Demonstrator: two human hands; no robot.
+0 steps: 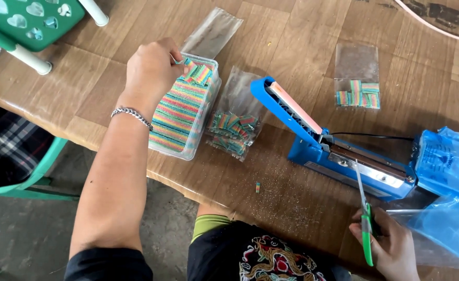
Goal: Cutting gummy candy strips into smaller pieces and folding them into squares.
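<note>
Left hand (pixel 151 70) curled over the far end of the clear plastic tub (pixel 211 91), grip pinched narrow on a few rainbow-striped candy strips (pixel 198 72) at the tub's top edge, rest of the striped candy (pixel 175 117) lying flat in the tub directly under and toward the wrist. Silver chain bracelet (pixel 132 115) on that wrist. Right hand (pixel 390 244) low at the near counter edge, grip closed around green-handled scissors (pixel 365 229), blades pointing up toward the blue heat sealer (pixel 338 156), well apart from the tub. Just right of the tub, a clear bag of cut candy pieces (pixel 233 132); farther back, a second small bag with candy (pixel 358 93) and an empty clear bag (pixel 211 31). Sealer arm raised. Blue plastic bags (pixel 448 166) at far right. One loose candy piece (pixel 257 187) on the wooden counter (pixel 292 36). Green stool (pixel 27 21) at upper left
</note>
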